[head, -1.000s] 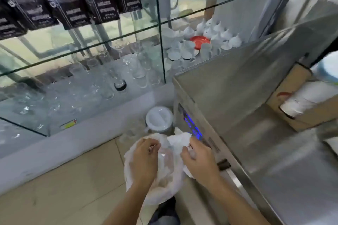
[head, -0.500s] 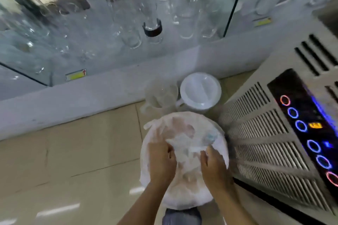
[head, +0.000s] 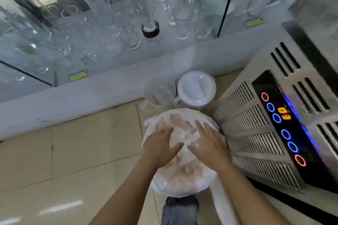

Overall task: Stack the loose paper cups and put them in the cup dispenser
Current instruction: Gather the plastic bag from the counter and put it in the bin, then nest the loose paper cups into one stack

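Both hands, left (head: 161, 149) and right (head: 210, 145), now apparently flattened on bag (head: 182, 184).

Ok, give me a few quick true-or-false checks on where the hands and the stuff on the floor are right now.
1. Both the left hand and right hand rest flat on the white plastic bag. True.
2. The white lidded jug stands left of the clear measuring jug. False: it stands right of it.
3. The machine's control panel is lit. True.
4. A hand holds a paper cup. False: no paper cup is visible.
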`<move>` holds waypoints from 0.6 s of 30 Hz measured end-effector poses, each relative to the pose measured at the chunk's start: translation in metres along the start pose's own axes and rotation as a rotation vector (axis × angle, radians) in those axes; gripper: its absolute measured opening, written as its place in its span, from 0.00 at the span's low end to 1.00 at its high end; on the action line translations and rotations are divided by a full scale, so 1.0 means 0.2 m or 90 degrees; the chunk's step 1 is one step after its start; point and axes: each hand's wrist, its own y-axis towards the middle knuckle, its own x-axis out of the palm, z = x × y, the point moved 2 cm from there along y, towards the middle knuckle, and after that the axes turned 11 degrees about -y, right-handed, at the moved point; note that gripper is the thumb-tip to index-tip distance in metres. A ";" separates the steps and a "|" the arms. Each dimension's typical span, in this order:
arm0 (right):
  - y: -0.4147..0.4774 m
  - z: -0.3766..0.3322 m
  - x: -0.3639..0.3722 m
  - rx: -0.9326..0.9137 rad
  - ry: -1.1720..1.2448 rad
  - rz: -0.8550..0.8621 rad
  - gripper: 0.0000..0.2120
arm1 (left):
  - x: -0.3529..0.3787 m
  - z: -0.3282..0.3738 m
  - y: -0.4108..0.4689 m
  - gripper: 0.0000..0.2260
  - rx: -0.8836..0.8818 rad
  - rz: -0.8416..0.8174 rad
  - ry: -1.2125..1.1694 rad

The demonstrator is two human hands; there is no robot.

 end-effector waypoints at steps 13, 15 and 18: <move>-0.43 -0.23 -1.43 -0.033 0.041 0.363 0.36 | -1.12 0.87 -0.36 0.34 0.333 0.181 -0.063; -0.53 -0.21 -1.60 -0.027 0.046 0.406 0.36 | -1.21 1.01 -0.41 0.31 0.384 0.183 -0.069; -0.68 -0.14 -1.77 0.011 0.036 0.472 0.35 | -1.29 1.22 -0.49 0.30 0.464 0.180 -0.058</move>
